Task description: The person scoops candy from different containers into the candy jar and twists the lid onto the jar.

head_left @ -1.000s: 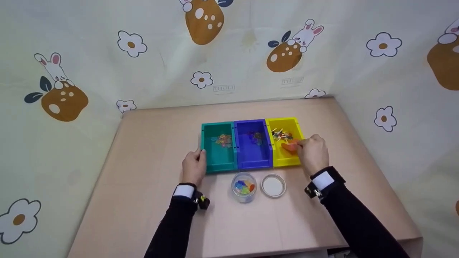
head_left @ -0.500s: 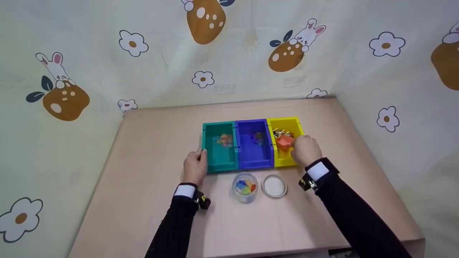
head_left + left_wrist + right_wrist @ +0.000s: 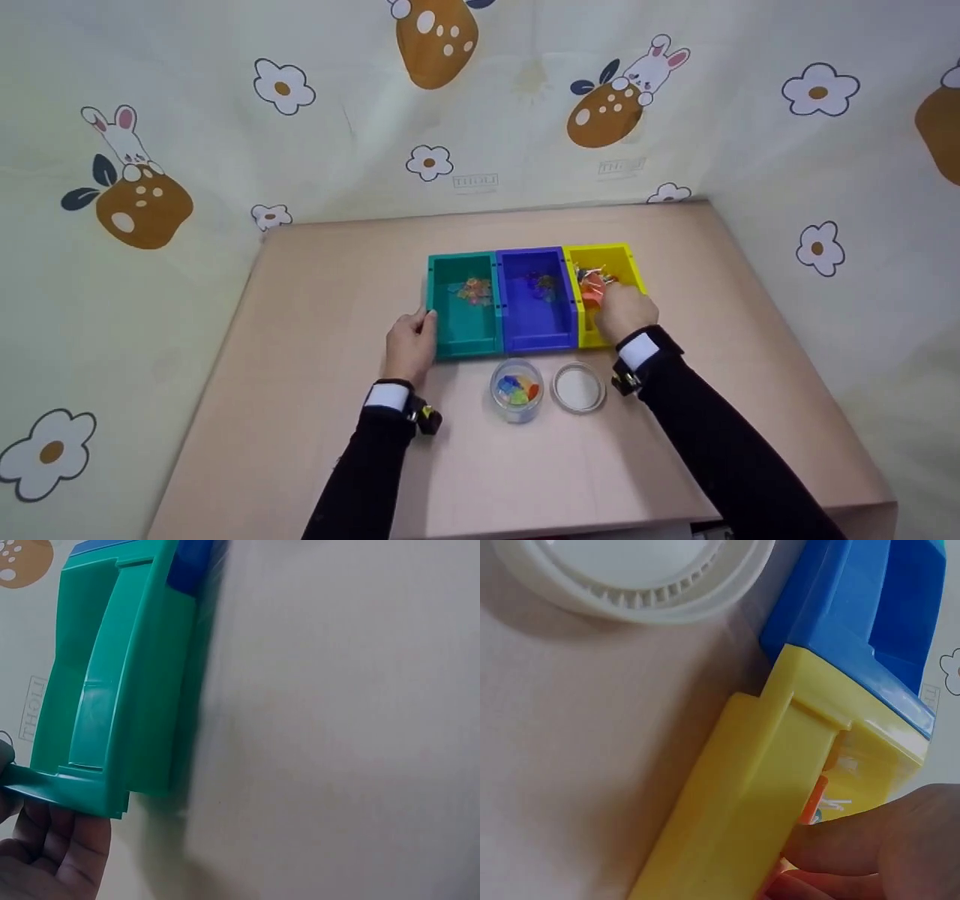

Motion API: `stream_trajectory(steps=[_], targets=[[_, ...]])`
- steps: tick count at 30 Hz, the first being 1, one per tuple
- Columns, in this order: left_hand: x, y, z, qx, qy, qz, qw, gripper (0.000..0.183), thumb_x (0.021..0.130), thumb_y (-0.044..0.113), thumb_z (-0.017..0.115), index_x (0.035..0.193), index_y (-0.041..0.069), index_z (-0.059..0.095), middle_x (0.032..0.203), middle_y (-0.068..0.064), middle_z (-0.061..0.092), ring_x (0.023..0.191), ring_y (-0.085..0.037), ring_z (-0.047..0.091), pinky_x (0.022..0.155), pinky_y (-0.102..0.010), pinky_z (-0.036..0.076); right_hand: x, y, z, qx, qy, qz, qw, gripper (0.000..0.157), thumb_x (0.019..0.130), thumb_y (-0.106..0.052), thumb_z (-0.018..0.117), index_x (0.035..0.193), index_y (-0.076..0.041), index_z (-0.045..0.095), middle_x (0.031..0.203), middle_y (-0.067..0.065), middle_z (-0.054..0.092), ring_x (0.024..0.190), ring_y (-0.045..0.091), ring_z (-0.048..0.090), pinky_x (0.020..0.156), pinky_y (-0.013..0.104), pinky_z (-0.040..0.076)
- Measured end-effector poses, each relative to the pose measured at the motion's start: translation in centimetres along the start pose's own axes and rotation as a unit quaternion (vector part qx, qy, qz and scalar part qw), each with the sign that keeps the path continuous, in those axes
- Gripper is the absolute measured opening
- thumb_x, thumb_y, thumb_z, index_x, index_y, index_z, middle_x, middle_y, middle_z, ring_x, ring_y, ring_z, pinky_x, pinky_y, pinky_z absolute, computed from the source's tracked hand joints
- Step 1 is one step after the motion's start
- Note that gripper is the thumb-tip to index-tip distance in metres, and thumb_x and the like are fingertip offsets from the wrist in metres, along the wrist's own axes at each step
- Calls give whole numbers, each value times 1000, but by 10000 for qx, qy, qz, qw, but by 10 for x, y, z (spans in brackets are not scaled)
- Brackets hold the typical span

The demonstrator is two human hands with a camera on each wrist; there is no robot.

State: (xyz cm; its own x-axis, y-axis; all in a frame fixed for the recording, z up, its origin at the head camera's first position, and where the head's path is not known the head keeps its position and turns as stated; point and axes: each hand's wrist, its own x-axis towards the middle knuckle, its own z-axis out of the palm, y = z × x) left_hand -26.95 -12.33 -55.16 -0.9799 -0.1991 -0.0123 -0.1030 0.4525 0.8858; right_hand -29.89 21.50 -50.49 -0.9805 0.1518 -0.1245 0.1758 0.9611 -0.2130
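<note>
1 orange scoop (image 3: 591,294), ctr-right of head view, inside yellow bin (image 3: 615,259), partly hidden by fingers, front end right at a pile of sm. white sticks (image 3: 590,273); can't tell how many lie in it. r. hand (image 3: 628,311) pinching scoop, handle covered. 1 green bin (image 3: 461,326), ctr of frame, left end of row of 3; l. hand (image 3: 409,345) pinching its left wall, thumb on inner side, other fingers outside, per l. wrist view. pale orange beads (image 3: 474,291) in green bin, near its right wall. 1 blue bin (image 3: 534,326), mid row, touching green & yellow, w/ a few purple & pale bits (image 3: 543,286) toward its right wall. 1 clear jar (image 3: 517,415), lower ctr, top open, w/ colored chunks (image 3: 517,390): blue, green, orange, red. 1 white lid (image 3: 578,388), just right of jar, not touching, flat, hollow side up. 1 table (image 3: 322,315), pinkish cover. 1 patterned cloth (image 3: 352,60), top half of frame, w/ rabbits, flowers etc. 2 black sleeves (image 3: 360,472), btm of frame, white straps (image 3: 388,397) at wrists.
</note>
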Motion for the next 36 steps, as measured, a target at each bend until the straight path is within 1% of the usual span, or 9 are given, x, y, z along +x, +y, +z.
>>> stream_trajectory(steps=[2, 8, 10, 12, 14, 16, 27, 33, 36], targets=[[-1, 1, 0, -12, 19, -91, 10000, 40, 115, 25, 57, 148, 6, 68, 95, -11, 61, 85, -22, 47, 74, -32, 40, 2, -2, -1, -127, -31, -22, 9999, 27, 102, -12, 61, 115, 9, 71, 112, 30, 77, 100, 44, 77, 82, 59, 66], [-2, 3, 1, -9, -12, -127, 9999, 40, 115, 26, 56, 148, 6, 68, 97, -12, 62, 86, -22, 48, 75, -31, 41, 8, -4, -1, -530, 96, -154, 9984, 26, 106, -9, 56, 115, 10, 73, 110, 31, 78, 96, 43, 79, 78, 57, 68], [-1, 3, 2, -24, -2, -84, 10000, 38, 115, 26, 56, 134, 0, 77, 92, -10, 58, 84, -23, 47, 74, -32, 40, 9, -2, 1, -621, 163, -159, 9978, 25, 106, -8, 57, 113, 9, 74, 109, 30, 79, 95, 43, 80, 77, 57, 68], [0, 4, 2, -9, 38, -19, 10000, 38, 115, 26, 56, 108, -3, 80, 88, -7, 53, 81, -22, 46, 72, -32, 39, 11, 0, 4, -684, 213, -166, 9973, 24, 107, -8, 57, 112, 9, 73, 107, 29, 80, 94, 43, 80, 76, 57, 68], [0, 5, 2, 8, 71, 37, 10000, 41, 115, 25, 56, 84, 1, 69, 84, -5, 48, 79, -22, 45, 71, -33, 38, 12, 2, 6, -717, 209, -166, 9971, 24, 107, -8, 56, 110, 9, 73, 106, 29, 80, 93, 43, 80, 76, 56, 68], [1, 6, 2, 10, 79, 58, 10000, 43, 115, 25, 56, 76, 6, 60, 83, -4, 46, 78, -23, 44, 70, -33, 38, 13, 4, 7, -710, 158, -130, 9973, 24, 107, -8, 55, 109, 8, 73, 106, 28, 80, 93, 43, 80, 75, 56, 68], [3, 4, 2, -126, 23, 53, 9999, 44, 114, 25, 58, 72, 13, 54, 83, -4, 44, 79, -23, 43, 70, -33, 37, 12, 10, 13, -416, 326, 151, 9985, 28, 102, -11, 57, 110, 11, 73, 109, 31, 79, 97, 47, 79, 78, 59, 66], [3, 1, 3, -77, 87, 45, 9999, 42, 115, 22, 57, 76, 7, 63, 83, -4, 46, 78, -22, 43, 70, -32, 37, 10, 10, 14, -288, 291, 229, 9989, 27, 100, -10, 58, 110, 10, 73, 107, 30, 79, 96, 46, 78, 79, 58, 66], [3, -2, 2, -93, 115, 129, 9998, 44, 114, 22, 57, 72, 10, 58, 82, -5, 46, 78, -22, 43, 70, -32, 36, 7, 9, 13, -176, 320, 245, 9990, 27, 99, -10, 58, 108, 10, 73, 107, 31, 79, 96, 46, 78, 81, 59, 66]])
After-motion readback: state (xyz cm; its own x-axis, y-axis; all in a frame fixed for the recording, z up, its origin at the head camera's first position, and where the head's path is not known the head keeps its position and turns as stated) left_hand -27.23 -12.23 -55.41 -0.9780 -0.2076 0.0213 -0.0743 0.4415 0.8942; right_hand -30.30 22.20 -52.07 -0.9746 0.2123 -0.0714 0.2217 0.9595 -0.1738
